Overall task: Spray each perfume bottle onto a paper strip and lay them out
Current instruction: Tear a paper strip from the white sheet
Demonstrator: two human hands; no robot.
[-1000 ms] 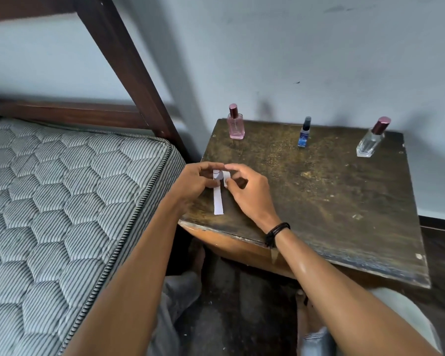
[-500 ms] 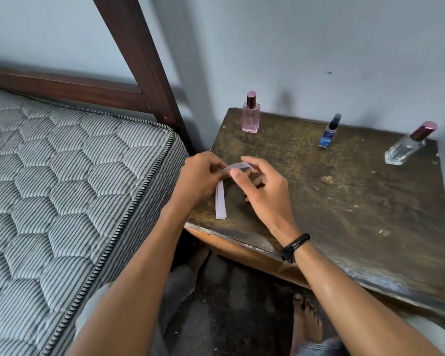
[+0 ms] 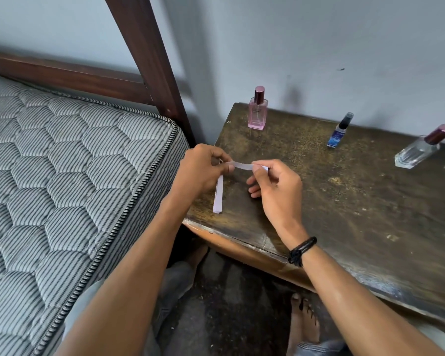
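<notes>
Paper is what both hands are busy with, low over the near-left corner of the desk [image 3: 370, 201]. The left hand [image 3: 201, 173] pinches a small stack of strips [image 3: 218, 195] at its upper end, so the stack hangs down toward the desk edge with its long axis running roughly toward the person. One single strip [image 3: 242, 165] bridges the gap between the hands, lying almost level and crosswise, left to right. The right hand [image 3: 275, 191] grips the far end of that strip between thumb and forefinger, its other fingers [image 3: 254, 192] curled loosely beneath and holding nothing.

All three bottles stand capped along the back of the desk, well apart from the hands: the pink bottle [image 3: 257, 111] at the back-left, the small blue bottle [image 3: 339, 131] in the middle, the clear bottle [image 3: 419, 150] at the far right. The pink bottle lies almost straight beyond the strip and is the nearest of the three.

Judging from this, the step in hand is drawing one strip free of the stack. The coming move likely turns on that crosswise axis: the strip leaves sideways toward the right hand, which is also the better placed to reach forward for a bottle. No strip lies on the desk yet.
</notes>
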